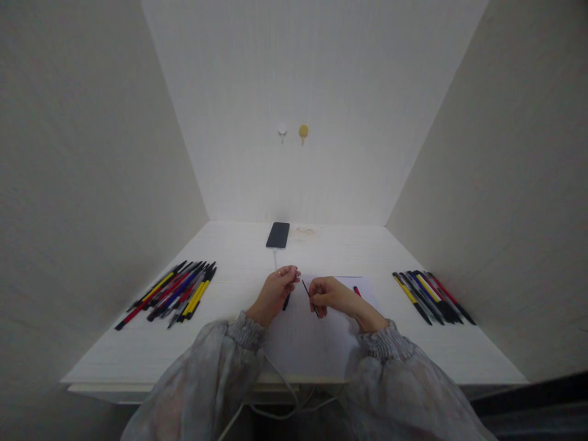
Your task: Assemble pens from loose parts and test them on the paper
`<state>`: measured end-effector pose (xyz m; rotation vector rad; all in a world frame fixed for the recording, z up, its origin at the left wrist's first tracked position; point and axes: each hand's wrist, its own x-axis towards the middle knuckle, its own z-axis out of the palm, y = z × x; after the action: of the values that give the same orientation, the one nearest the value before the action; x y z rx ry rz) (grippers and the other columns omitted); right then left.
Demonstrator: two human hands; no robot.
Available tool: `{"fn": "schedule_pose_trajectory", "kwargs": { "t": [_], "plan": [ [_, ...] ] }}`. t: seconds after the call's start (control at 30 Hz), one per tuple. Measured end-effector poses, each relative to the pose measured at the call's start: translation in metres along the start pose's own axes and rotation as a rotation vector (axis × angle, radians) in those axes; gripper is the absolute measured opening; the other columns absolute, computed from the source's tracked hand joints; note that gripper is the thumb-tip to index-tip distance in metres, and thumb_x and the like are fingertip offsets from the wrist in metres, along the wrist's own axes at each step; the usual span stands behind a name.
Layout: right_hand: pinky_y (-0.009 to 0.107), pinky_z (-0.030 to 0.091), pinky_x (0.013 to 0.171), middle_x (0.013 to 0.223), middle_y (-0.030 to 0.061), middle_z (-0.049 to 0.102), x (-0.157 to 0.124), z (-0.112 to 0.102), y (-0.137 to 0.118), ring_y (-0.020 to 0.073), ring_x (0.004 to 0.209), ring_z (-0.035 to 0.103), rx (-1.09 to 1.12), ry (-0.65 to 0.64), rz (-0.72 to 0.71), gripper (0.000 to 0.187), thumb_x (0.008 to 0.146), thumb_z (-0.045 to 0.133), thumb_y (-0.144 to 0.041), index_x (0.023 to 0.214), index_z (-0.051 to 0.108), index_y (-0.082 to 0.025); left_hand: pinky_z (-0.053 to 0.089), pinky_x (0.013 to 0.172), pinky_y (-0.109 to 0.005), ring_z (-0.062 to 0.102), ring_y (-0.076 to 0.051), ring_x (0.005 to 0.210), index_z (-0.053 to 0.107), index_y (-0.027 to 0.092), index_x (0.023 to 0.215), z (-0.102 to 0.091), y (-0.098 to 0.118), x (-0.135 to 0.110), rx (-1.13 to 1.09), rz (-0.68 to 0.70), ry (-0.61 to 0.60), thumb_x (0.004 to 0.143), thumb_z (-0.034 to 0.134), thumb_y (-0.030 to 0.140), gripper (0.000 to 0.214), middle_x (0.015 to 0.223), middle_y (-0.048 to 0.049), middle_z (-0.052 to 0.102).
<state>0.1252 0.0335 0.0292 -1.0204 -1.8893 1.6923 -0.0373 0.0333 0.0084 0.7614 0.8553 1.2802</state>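
My right hand (327, 295) is closed in a pinch around a thin dark pen refill (305, 286), which slants up toward the left. Opposite it, the fingertips of my left hand (281, 286) are pressed together close to the refill's upper end. Something small and pale shows at those fingertips, too small to name. Both hands are over a white sheet of paper (312, 349). A short black pen part (286, 301) shows beside my left palm; whether it is held or lies on the paper, I cannot tell. Behind my right wrist lies a red pen part (357, 291), partly hidden.
A pile of mixed pens (177, 294) lies at the left of the white table (229, 355), and another group of pens (434, 297) at the right. A phone (278, 235) with a white cable sits at the back. White walls enclose three sides.
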Motion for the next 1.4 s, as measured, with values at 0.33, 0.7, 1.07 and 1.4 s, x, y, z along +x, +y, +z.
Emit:
{"fn": "schedule_pose_trajectory", "kwargs": {
  "t": [0.33,0.7,1.07,1.4],
  "plan": [
    [0.018,0.039,0.038,0.052,-0.0023,0.058,0.0009,-0.0004,0.0042,0.0078,0.039,0.051,-0.027,-0.026,-0.01,0.005,0.063,0.049,-0.015,0.068,0.047,-0.015,0.041,0.059,-0.017,0.054,-0.008,0.069,0.053,0.013,0.074,-0.0004,0.0003,-0.0009,0.016,0.033,-0.03,0.065,0.064,0.032,0.024,0.074,-0.0016,0.055],
    [0.018,0.037,0.039,0.052,-0.0022,0.057,0.0028,-0.0007,0.0037,0.0072,0.04,0.051,-0.027,-0.001,-0.029,0.005,0.065,0.05,-0.018,0.067,0.048,-0.014,0.04,0.062,-0.017,0.053,-0.008,0.069,0.053,0.012,0.075,0.0023,0.0006,-0.0038,0.064,0.042,-0.092,0.064,0.065,0.035,0.028,0.074,-0.0019,0.056],
    [0.019,0.035,0.042,0.059,0.0,0.059,0.0075,-0.0038,0.0053,0.0063,0.043,0.048,-0.001,0.123,-0.08,0.015,0.064,0.058,-0.026,0.069,0.057,-0.013,0.04,0.06,-0.019,0.052,-0.008,0.065,0.055,0.013,0.07,0.0051,0.0021,-0.0065,0.17,-0.006,-0.144,0.062,0.063,0.043,0.033,0.073,-0.0023,0.057],
    [0.018,0.032,0.04,0.058,-0.0004,0.059,0.0062,-0.0031,0.0021,0.0052,0.041,0.045,0.017,0.218,-0.104,0.013,0.062,0.06,-0.024,0.067,0.057,-0.012,0.04,0.063,-0.018,0.051,-0.007,0.067,0.055,0.012,0.071,0.0058,0.0031,-0.0071,0.084,-0.022,-0.249,0.066,0.063,0.034,0.024,0.075,-0.002,0.056]
  ]
}}
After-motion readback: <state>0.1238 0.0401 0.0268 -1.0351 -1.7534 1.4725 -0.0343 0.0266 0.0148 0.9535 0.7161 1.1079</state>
